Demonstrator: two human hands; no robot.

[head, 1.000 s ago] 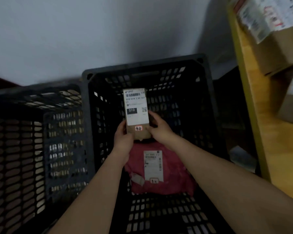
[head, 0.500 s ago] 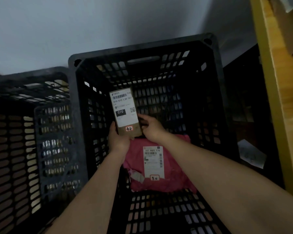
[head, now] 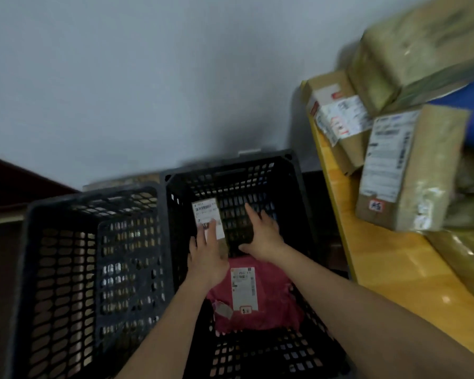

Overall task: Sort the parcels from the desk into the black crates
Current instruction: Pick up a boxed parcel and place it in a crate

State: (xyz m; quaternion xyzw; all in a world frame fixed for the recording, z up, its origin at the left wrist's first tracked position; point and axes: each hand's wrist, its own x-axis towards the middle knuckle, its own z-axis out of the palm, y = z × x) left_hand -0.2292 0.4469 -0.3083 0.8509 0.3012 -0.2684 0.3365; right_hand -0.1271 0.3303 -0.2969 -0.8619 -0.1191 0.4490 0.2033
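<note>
Both my hands reach down into the right black crate. A small brown box with a white label stands on end near the crate's back left. My left hand lies against its lower face with fingers stretched flat, not wrapped around it. My right hand is off the box to its right, fingers spread, holding nothing. A pink bag parcel with a white label lies flat on the crate floor below my hands. The left black crate beside it shows no parcel inside.
The yellow wooden desk runs along the right, above the crates. On it stand a tall labelled carton, a smaller carton behind it, and a large taped box on top. A grey wall is behind the crates.
Both hands have let go of the small box, which now stands in the right crate. My right hand has moved away to the right. The camera tilted up, bringing the desk parcels into view.
</note>
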